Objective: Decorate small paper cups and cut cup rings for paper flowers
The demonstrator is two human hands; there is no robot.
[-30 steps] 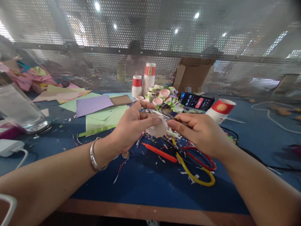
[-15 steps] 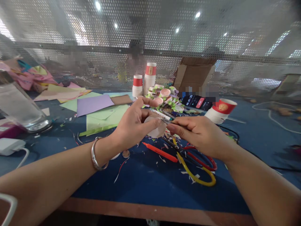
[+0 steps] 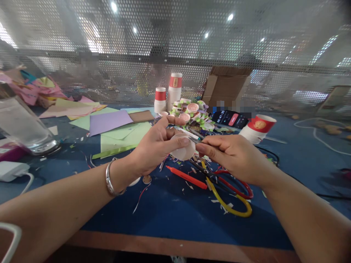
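Observation:
My left hand (image 3: 156, 144), with a silver bangle on its wrist, is closed on a round white paper disc (image 3: 183, 152), thumb on its near face. My right hand (image 3: 230, 153) is closed at the disc's right edge, pinching a thin grey tool (image 3: 195, 140). Its tip meets the disc's upper right edge, and my fingers hide most of it. Just behind the disc is a white marker (image 3: 188, 133) with a teal band. Below my hands lie an orange-red marker (image 3: 188, 178) and scissors (image 3: 229, 202) with yellow and red handles.
Green paper sheets (image 3: 123, 133) and a purple sheet (image 3: 109, 121) lie left. Behind my hands are a heap of decorated paper pieces (image 3: 192, 113), stacked paper cups (image 3: 174, 84) and a phone (image 3: 230, 119). A glass (image 3: 27, 126) stands left, another cup (image 3: 259, 128) right. Scraps litter the blue tabletop (image 3: 170, 215).
The white disc has turned a little in my left hand and shows more of its face. My right hand has shifted very slightly right; the table things have stayed put.

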